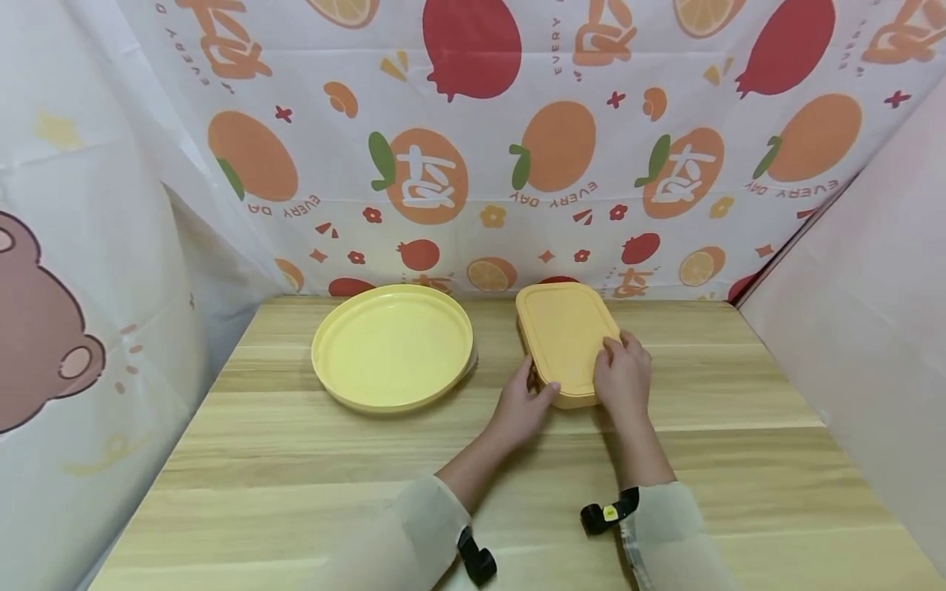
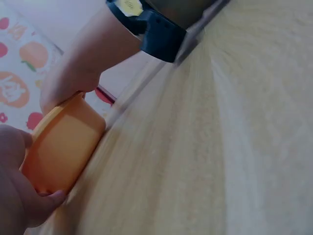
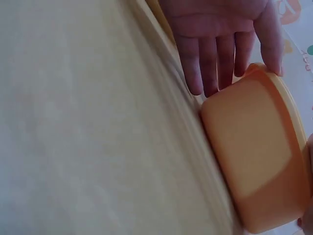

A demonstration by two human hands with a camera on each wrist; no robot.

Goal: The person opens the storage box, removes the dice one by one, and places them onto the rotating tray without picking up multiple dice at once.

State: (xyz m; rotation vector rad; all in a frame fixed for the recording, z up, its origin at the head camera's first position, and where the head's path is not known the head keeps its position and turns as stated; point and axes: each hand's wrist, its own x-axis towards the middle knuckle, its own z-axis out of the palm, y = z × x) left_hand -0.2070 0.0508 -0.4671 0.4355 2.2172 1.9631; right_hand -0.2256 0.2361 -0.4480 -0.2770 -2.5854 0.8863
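Note:
A yellow-orange rectangular food container (image 1: 565,335) with a rounded lid stands on the wooden table. My left hand (image 1: 520,408) is at its near left corner, thumb against the lid's rim; in the right wrist view the left hand's fingers (image 3: 209,63) look fairly straight beside the wall. My right hand (image 1: 625,376) grips the right side, fingertips bent over the lid's edge. The left wrist view shows the container's orange side wall (image 2: 68,142) low on the table. What is inside is hidden by the lid.
Left of the container lies a round pale-yellow tray (image 1: 392,348) with a raised rim. A fruit-print cloth (image 1: 473,164) hangs close behind the wooden table (image 1: 296,484). Pale cloth also hangs at both sides. A black camera strap (image 1: 476,558) is on each sleeved wrist.

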